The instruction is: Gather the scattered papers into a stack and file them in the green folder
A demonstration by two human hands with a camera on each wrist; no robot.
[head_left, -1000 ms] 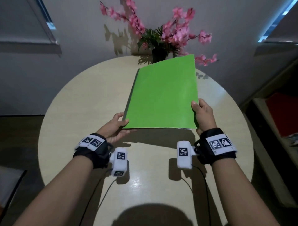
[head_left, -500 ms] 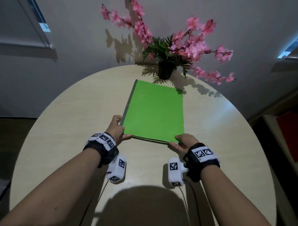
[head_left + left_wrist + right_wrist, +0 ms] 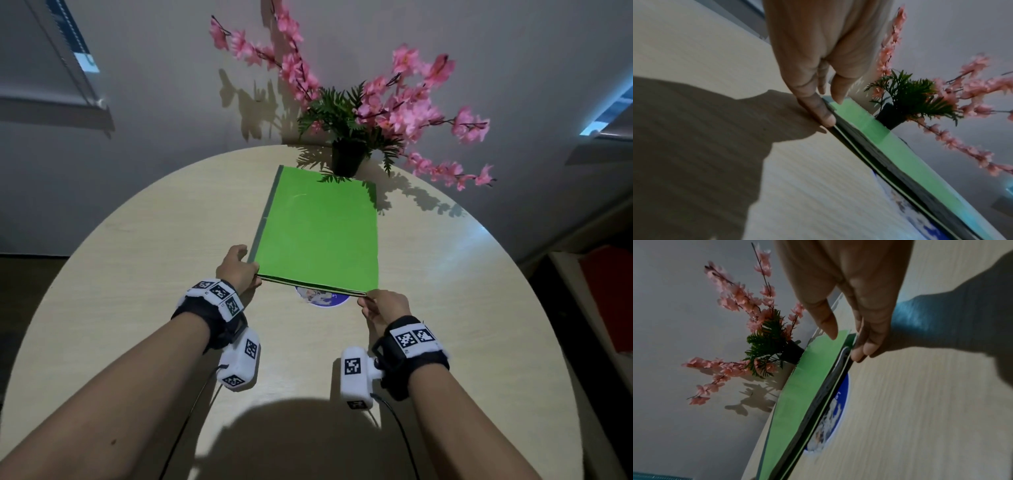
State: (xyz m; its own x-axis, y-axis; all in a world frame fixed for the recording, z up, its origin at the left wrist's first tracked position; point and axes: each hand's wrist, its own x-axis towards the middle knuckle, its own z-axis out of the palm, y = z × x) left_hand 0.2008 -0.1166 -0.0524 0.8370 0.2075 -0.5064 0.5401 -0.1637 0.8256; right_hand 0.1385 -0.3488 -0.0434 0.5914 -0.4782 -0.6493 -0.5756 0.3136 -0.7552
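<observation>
One green folder (image 3: 320, 233) is seen closed on the round desk (image 3: 137, 246), its far edge near the flowerpot and its near edge slightly raised off the surface. A thin stack of papers (image 3: 840, 358) is glimpsed between the covers at the near right corner; the sheets cannot be counted. The near left corner is pinched by the left hand (image 3: 236, 265), with the thumb laid on the cover and a finger against the edge below. The near right corner is pinched in the same manner by the right hand (image 3: 385, 306), thumb on top and fingers under the edge. One round blue-and-white sticker (image 3: 322, 297) is partly covered by the folder's near edge. One dark pot (image 3: 347, 159) with pink blossoms and green fronds is placed at the far edge of the desk, just beyond the folder. Two wrist cameras are worn, one on each wrist.
</observation>
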